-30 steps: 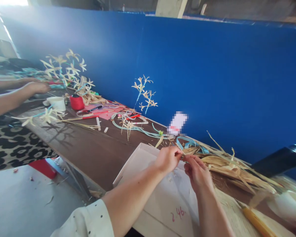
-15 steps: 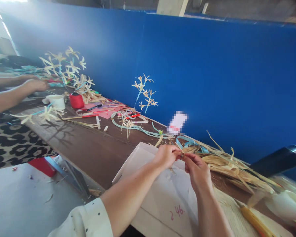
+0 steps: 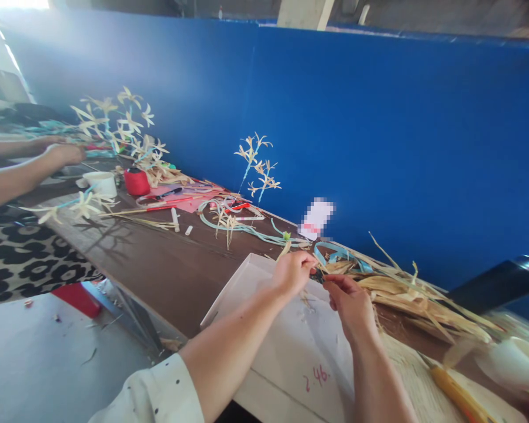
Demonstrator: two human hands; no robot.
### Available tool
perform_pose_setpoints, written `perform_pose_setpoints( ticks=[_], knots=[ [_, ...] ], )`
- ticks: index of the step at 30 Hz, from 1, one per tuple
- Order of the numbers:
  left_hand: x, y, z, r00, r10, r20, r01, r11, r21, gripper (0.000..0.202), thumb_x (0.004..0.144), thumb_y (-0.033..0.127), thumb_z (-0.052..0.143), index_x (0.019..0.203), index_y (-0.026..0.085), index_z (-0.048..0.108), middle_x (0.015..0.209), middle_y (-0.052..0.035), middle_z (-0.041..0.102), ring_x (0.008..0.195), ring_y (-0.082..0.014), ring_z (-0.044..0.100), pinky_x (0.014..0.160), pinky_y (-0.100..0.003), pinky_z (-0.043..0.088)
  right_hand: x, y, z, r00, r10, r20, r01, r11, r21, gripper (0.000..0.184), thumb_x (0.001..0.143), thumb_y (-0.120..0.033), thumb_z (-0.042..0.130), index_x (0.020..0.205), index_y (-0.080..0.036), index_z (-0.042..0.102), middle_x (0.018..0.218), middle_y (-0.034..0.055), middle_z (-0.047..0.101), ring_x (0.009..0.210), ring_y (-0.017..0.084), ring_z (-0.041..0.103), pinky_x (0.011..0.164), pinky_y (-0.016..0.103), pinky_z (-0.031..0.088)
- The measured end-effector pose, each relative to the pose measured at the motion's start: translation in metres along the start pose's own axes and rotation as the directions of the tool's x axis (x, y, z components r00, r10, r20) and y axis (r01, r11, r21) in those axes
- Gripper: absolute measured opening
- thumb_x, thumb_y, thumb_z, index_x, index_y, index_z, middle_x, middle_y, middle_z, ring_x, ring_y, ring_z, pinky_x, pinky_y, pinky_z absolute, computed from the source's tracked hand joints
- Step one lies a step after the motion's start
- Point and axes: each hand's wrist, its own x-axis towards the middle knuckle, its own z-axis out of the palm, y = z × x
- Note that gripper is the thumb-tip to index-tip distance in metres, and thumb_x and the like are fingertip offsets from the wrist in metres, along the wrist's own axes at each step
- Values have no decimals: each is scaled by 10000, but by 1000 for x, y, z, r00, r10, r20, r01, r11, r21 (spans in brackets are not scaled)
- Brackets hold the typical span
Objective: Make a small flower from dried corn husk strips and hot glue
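My left hand (image 3: pixel 292 272) and my right hand (image 3: pixel 350 302) meet over a white sheet of card (image 3: pixel 286 341) on the brown table (image 3: pixel 167 270). Both are pinched shut on a small piece of dried straw-coloured husk (image 3: pixel 318 275) held between the fingertips. Just beyond them lies a heap of dried husk strips (image 3: pixel 405 296) mixed with pale blue ribbon (image 3: pixel 335 254). Small scraps lie on the card under my hands.
A blue partition (image 3: pixel 357 135) backs the table. Finished straw flowers (image 3: pixel 258 167) stand against it, with more (image 3: pixel 114 123) at far left. A red spool (image 3: pixel 136 181), white cup (image 3: pixel 100 183), red-handled tools and blue cord lie mid-table. Another person's arms (image 3: pixel 22 170) work at left.
My hands have shifted slightly left and up, still pinching the husk piece between them. The other person's hands stay at the far left.
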Motion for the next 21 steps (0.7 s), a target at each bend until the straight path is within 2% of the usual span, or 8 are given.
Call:
perform_pose_setpoints(
  ticks=[2,4,7,9,10,16,19,21],
  knots=[
    [2,-2,0,998,-49,33,51,996,-80,209,814,291,497,848,174,667,803,-22,702,666,-111,631,608,-204,490,0,0,0,1000,-5,0,5,999,-31,238,630,-309,654,816,-160,657,449,-47,489,399,106,401,409,230,294],
    [3,-3,0,997,-44,67,51,993,-105,217,808,305,509,859,166,666,785,-31,702,640,-115,627,592,-211,490,0,0,0,1000,0,9,0,999,-52,272,642,-349,660,834,-156,658,483,-26,533,402,115,433,404,233,303],
    [3,-1,-2,998,-7,68,11,998,-58,215,799,312,524,853,173,679,755,-22,701,657,-120,628,631,-219,492,-1,-1,0,1000,13,21,-12,999,-50,388,642,-413,667,936,-159,658,717,38,652,423,109,470,386,231,308],
    [2,1,-4,998,8,55,-8,1000,-10,208,798,305,525,844,184,687,748,-10,701,685,-123,630,662,-219,488,-2,-3,-1,1000,-5,17,5,1000,-30,456,639,-430,668,1019,-178,650,903,62,667,441,93,475,385,226,314],
    [1,3,-5,999,20,47,-21,1000,18,203,797,300,525,840,191,691,747,-5,700,701,-125,630,673,-218,484,-3,-5,-1,1000,-13,7,13,1000,-18,479,640,-438,669,1047,-186,648,933,63,664,442,86,468,385,223,312],
    [-4,7,-7,983,174,54,-181,971,154,185,798,279,533,850,239,706,843,14,697,798,-132,622,723,-214,459,-6,-10,-1,999,31,-12,-29,995,97,503,687,-524,652,1035,-161,679,736,41,645,398,48,322,360,210,211],
    [-6,6,-6,968,241,76,-251,946,205,189,797,262,539,868,247,713,885,0,684,822,-134,612,753,-220,456,-3,-7,0,996,86,36,-91,979,185,465,658,-510,692,932,-134,699,737,55,644,394,36,293,347,206,169],
    [-6,5,-4,959,267,90,-281,932,230,190,801,265,541,869,241,717,888,-13,675,820,-134,608,757,-226,457,-1,-6,0,988,136,74,-151,953,262,405,617,-466,736,840,-131,697,753,62,651,408,37,330,347,196,192]
  ],
)
